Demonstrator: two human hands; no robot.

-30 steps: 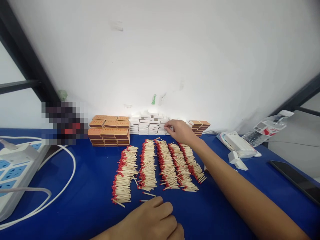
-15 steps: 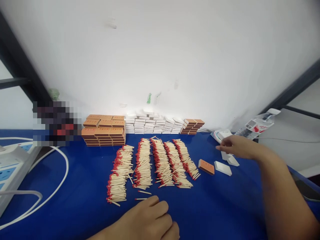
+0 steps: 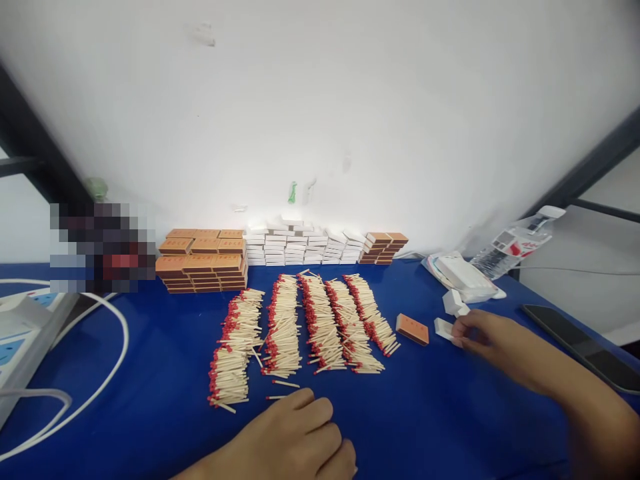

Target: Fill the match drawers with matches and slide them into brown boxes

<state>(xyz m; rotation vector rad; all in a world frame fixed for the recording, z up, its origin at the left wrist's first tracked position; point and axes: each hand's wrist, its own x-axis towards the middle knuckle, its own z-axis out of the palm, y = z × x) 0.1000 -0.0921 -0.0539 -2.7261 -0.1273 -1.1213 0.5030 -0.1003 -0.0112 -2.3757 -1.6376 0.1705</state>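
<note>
Several rows of red-tipped matches (image 3: 300, 327) lie on the blue table (image 3: 165, 400). My left hand (image 3: 295, 440) rests near the front edge, fingers curled, just below two loose matches (image 3: 283, 390); nothing shows in it. My right hand (image 3: 493, 340) is at the right, its fingers pinching a small white inner tray (image 3: 444, 328). An orange matchbox sleeve (image 3: 413, 329) lies just left of that tray, beside the rightmost match row.
Stacks of orange sleeves (image 3: 203, 261) and white trays (image 3: 295, 245) line the wall, with more orange sleeves (image 3: 383, 248) to the right. A power strip (image 3: 20, 333) and white cables (image 3: 105, 360) sit left. A water bottle (image 3: 520, 243), white items (image 3: 463, 277) and a dark phone (image 3: 580, 345) lie right.
My right hand drew back from the white stack at the wall, swung right, then came down onto the white tray near the orange sleeve. My left hand stayed put.
</note>
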